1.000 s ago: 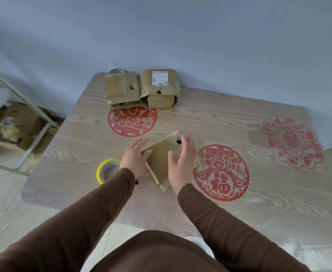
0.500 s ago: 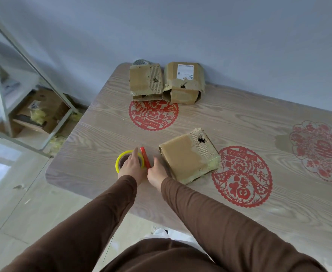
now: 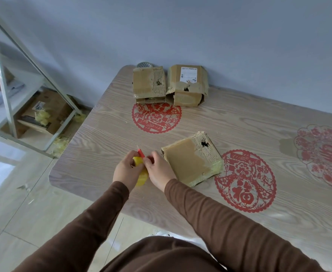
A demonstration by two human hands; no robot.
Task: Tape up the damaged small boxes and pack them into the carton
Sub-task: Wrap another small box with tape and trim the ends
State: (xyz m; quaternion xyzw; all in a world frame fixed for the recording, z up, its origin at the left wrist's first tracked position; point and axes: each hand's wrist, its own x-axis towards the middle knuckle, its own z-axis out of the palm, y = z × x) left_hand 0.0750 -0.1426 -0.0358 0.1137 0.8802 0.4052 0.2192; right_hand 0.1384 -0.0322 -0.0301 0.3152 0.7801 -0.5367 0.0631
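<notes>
The yellow tape roll (image 3: 141, 171) is held just above the near left part of the wooden table (image 3: 106, 138), gripped between both hands: the left hand (image 3: 126, 171) curls its fingers round the roll's left side, and the right hand (image 3: 160, 171) pinches it at the top, beside a red piece (image 3: 141, 153) that sticks up from the roll. Just right of the hands lies a damaged small box (image 3: 190, 161), its top skin torn away to bare corrugation with a ragged hole. Two more torn boxes stand side by side at the far edge against the wall: the left one (image 3: 148, 84), and the right one (image 3: 186, 85) bearing a white shipping label whose print is too small to read. A red paper-cut (image 3: 244, 182) on the table shows the character 福; another red paper-cut (image 3: 156, 118) lies before the far boxes.
</notes>
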